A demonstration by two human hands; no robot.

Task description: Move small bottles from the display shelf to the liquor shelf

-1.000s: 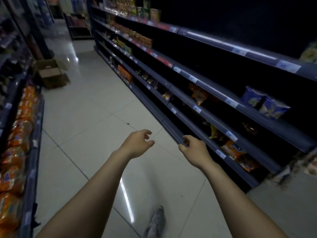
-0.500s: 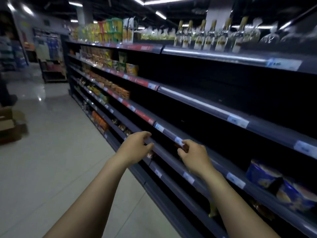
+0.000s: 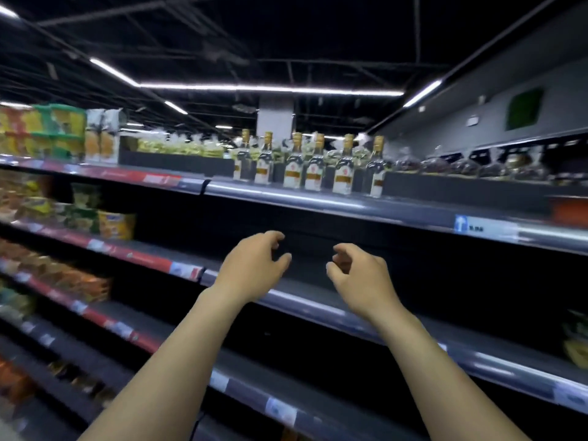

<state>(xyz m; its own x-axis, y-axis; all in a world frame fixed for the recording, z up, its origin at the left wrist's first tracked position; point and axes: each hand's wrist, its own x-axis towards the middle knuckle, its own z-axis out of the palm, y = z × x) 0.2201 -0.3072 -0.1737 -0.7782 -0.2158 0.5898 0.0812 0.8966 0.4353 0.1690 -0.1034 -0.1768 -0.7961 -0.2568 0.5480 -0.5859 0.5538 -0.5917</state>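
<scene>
Several small clear bottles [image 3: 313,167] with gold caps and white-and-gold labels stand in a row on the top shelf [image 3: 318,202] of a dark store rack. My left hand [image 3: 254,265] and my right hand [image 3: 356,275] are raised side by side below that shelf, in front of a dark bare shelf level. Both hands hold nothing, and their fingers are loosely curled and apart. The bottles stand above and beyond my fingertips, not touched.
Yellow and green boxed goods [image 3: 57,132] fill the top shelf at the left, and bagged goods [image 3: 477,163] lie to the right of the bottles. Snack packs [image 3: 114,224] sit on lower shelves at the left. Price-tag rails [image 3: 486,227] line each shelf edge.
The view has swung up from the floor and low shelves to the top shelf with the bottles. Both hands have risen with it and stay empty.
</scene>
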